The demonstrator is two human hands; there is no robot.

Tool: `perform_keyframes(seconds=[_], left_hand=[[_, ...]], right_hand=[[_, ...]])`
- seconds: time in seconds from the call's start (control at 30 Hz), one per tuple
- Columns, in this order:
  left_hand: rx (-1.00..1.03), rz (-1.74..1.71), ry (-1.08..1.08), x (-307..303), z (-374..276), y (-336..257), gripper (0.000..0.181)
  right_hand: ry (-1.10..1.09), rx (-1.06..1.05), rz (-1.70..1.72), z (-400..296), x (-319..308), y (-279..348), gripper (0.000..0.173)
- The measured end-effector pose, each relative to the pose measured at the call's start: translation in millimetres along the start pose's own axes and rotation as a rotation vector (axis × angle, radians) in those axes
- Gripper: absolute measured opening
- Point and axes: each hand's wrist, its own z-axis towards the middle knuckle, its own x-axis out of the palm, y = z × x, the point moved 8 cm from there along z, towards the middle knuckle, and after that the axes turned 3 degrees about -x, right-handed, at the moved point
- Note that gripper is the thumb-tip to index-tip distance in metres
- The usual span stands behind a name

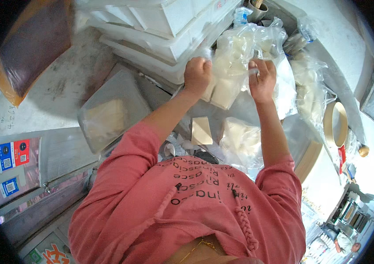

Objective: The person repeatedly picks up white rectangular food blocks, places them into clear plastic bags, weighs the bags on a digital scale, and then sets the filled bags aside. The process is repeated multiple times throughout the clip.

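My left hand (198,75) is closed on the edge of a clear plastic bag (228,62). My right hand (262,79) pinches the same bag's plastic on its other side. Between and below my hands, pale flat rectangular sheets (226,94), perhaps dough wrappers, show at the bag. Nearer my body lies a separate small pale sheet stack (202,131). Right of it is another plastic bag (241,140) with pale contents. To the left, a translucent plastic box (131,95) holds more pale sheets (106,117).
White plastic crates (173,43) are stacked at the upper left of my hands. More filled bags (309,82) lie at the right, beside a pale round hoop (335,124). A metal cup (258,12) stands at the back. A person (345,242) is far off at the lower right.
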Motion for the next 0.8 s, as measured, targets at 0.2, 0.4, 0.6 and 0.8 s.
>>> perform_keyframes(seconds=[0.2,0.4,0.6,0.8], left_hand=[[-0.548,-0.812,0.3,-34,-4,-40,0.024],[-0.148,-0.671,0.28,-21,1,-68,0.032],[-0.668,-0.919,0.401,-65,-14,-36,0.052],[-0.787,-0.905,0.498,-79,-29,-30,0.062]], right_hand=[[0.276,0.557,0.733,-34,24,0,0.039],[0.22,0.366,0.638,-24,38,48,0.032],[-0.181,0.656,1.016,-44,35,30,0.017],[-0.211,0.289,-0.022,-66,40,55,0.049]])
